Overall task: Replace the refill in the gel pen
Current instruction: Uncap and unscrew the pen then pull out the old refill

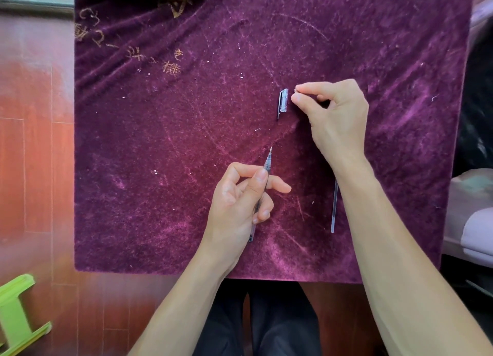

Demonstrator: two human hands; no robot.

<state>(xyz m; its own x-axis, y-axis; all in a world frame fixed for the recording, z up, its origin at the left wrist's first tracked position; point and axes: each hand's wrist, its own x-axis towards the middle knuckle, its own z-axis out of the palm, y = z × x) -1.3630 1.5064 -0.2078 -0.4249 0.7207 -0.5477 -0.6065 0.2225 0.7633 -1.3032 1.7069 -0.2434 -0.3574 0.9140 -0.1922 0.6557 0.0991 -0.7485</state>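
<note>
The left hand (240, 203) grips the pen (260, 193) between thumb and fingers, tip pointing away, over the purple cloth (160, 142). The cap (282, 102) lies just beside the right hand (336, 115), which pinches something tiny. A refill (334, 209) lies beside the right forearm.

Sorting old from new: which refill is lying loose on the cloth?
The bare refill beside the right forearm; the other sits in the pen held by the left hand.
</note>
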